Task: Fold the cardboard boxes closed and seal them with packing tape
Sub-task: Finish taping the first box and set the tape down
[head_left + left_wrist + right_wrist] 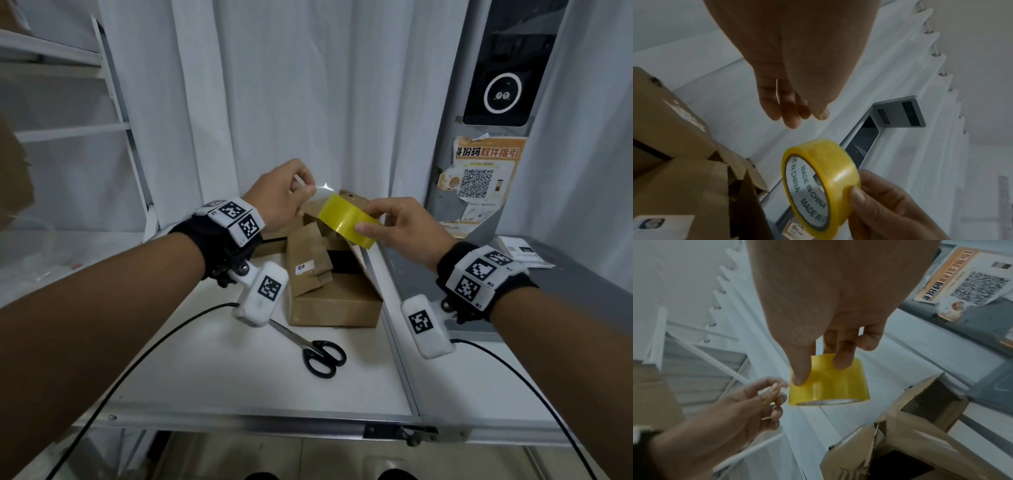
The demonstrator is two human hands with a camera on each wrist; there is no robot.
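My right hand (404, 222) grips the yellow tape roll (347, 219), thumb curled onto its outer band and fingers over the far side, holding it up in the air above the cardboard box (337, 305); from my right wrist I see the thumb and one finger pressed onto the yellow surface of the roll (828, 382), and from my left wrist the core with MADE IN CHINA printed round its inside shows on the roll (818, 181). My left hand (284, 195) is just beside the roll on its left, fingers curled, thumb and forefinger pinching the free end of the clear tape (320, 192), which glints between that hand and the roll; in the right wrist view the left hand (748, 404) has its fingertips closed on that thin film. The box sits on the white table (239, 377) below both hands, its flaps standing up and askew, the dark inside showing, with a small label on one flap. A pair of black-handled scissors (315, 349) lies on the table near the box's front corner, apart from it. White curtains (274, 85) hang behind, and a grey panel with an orange poster (479, 171) bearing a QR code stands to the right
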